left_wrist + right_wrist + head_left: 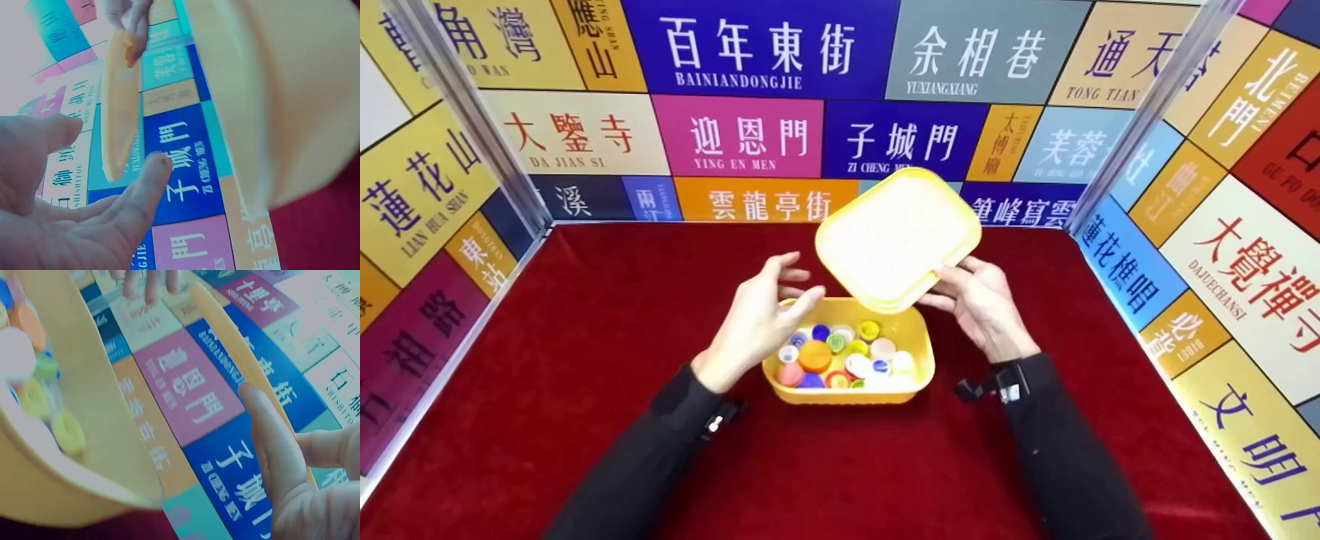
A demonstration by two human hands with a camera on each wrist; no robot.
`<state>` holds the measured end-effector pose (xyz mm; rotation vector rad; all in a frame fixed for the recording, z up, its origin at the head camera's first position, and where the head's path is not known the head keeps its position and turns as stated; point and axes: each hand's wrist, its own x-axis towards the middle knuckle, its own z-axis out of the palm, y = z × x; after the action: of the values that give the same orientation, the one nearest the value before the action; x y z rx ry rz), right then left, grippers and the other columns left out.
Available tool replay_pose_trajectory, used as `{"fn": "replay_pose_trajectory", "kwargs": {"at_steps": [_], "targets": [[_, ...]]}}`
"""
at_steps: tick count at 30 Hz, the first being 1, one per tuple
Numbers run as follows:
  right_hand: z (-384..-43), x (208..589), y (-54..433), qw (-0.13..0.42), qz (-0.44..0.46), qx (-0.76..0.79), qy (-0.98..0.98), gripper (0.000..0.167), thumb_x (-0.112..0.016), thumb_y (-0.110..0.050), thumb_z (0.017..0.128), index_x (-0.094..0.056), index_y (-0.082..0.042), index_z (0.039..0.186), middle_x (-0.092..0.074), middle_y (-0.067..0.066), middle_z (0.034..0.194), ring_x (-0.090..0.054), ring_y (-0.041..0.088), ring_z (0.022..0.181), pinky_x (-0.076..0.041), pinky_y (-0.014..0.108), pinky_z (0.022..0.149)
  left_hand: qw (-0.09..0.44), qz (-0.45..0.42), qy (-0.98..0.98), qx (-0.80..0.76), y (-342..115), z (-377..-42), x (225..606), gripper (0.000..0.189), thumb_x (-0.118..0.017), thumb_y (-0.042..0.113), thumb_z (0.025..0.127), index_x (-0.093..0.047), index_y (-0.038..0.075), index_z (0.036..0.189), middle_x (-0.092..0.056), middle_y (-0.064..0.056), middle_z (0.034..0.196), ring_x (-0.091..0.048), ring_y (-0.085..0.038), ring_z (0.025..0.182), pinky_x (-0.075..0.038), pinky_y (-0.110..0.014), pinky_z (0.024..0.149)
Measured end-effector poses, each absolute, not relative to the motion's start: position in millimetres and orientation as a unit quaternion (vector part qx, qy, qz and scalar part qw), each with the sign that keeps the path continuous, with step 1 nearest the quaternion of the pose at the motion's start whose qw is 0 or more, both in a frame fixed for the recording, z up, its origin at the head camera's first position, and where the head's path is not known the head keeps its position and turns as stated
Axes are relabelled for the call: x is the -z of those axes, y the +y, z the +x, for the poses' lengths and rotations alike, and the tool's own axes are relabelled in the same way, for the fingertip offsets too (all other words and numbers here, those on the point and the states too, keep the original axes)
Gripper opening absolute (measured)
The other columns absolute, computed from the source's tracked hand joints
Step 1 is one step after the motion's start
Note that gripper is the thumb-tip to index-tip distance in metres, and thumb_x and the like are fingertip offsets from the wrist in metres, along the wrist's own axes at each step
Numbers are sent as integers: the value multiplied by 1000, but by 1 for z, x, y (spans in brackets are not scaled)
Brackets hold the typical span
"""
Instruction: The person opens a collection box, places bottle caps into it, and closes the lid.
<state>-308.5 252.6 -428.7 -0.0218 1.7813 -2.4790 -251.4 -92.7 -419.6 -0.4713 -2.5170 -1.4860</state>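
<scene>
A yellow plastic box [911, 330] stands uncovered on the red cloth, holding many bottle caps [815, 356] in orange, blue, white, yellow and green. My right hand [986, 304] pinches the pale yellow lid [896, 240] by its lower right edge, thumb on one face and fingers on the other. The lid hangs tilted above the box's far side. My left hand [761, 315] is over the box's left rim, fingers apart and loosely bent, with nothing in it. In the left wrist view, a gap shows between the left fingers and the lid [119, 107].
Dark red cloth [607, 315] covers the table. Panels printed with street names [735, 135] wall it in at the back and both sides, with metal posts [1147, 112] at the corners. Each wrist wears a strapped camera [1009, 384].
</scene>
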Motion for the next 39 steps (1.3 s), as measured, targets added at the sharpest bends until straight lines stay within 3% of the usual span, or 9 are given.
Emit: {"fn": "replay_pose_trajectory", "kwargs": {"at_steps": [4,8,14,19,26,33,36,39], "targets": [[-300,430,244,60,-17,811,581,47,-66,-5,116,-54,5,160,-86,11,124,-89,25,106,-74,45,93,86,-154,-838,517,-84,-253,417,73,-82,39,111,-54,2,168,-85,-11,134,-86,-26,114,-72,-44,102],[-294,432,238,75,-25,814,576,46,-64,-5,118,-52,4,161,-87,11,124,-89,25,107,-75,43,91,84,-166,-814,550,-79,-251,419,62,-81,35,111,-59,5,161,-87,-8,117,-88,-23,104,-74,-35,91],[-288,435,233,105,-39,811,574,51,-65,-8,118,-49,0,166,-88,10,130,-89,25,112,-74,42,92,67,-170,-759,625,-79,-247,420,37,-81,19,111,-63,3,138,-85,-15,106,-89,-26,95,-74,-33,83],[-286,434,237,114,-45,801,586,52,-67,-13,118,-50,-3,166,-87,10,132,-89,25,112,-74,41,97,58,-190,-728,656,-79,-246,419,30,-81,11,109,-61,1,129,-82,-22,106,-89,-30,91,-74,-36,81],[-287,426,241,150,-50,774,613,54,-70,-23,118,-54,1,163,-83,13,139,-87,27,117,-70,44,108,126,-229,-768,585,-86,-243,419,30,-83,12,109,-63,3,128,-86,-12,109,-87,-22,95,-74,-34,80],[-289,413,257,162,-32,775,611,71,-49,-45,125,-42,8,172,-74,27,155,-83,31,132,-69,44,111,219,-255,-809,482,-97,-244,414,24,-84,10,107,-67,4,122,-84,-11,112,-85,-19,101,-75,-42,88],[-290,409,267,162,-12,787,595,81,-41,-57,124,-41,7,173,-79,22,147,-84,31,131,-70,40,109,234,-273,-813,457,-103,-242,410,21,-86,8,104,-71,6,118,-84,-10,114,-85,-20,104,-75,-44,86],[-289,407,276,169,-3,804,569,82,-40,-62,122,-50,7,166,-85,17,135,-87,29,120,-72,31,98,245,-305,-821,417,-108,-241,406,18,-88,7,103,-75,8,116,-83,-8,112,-84,-18,106,-75,-39,87]]}}
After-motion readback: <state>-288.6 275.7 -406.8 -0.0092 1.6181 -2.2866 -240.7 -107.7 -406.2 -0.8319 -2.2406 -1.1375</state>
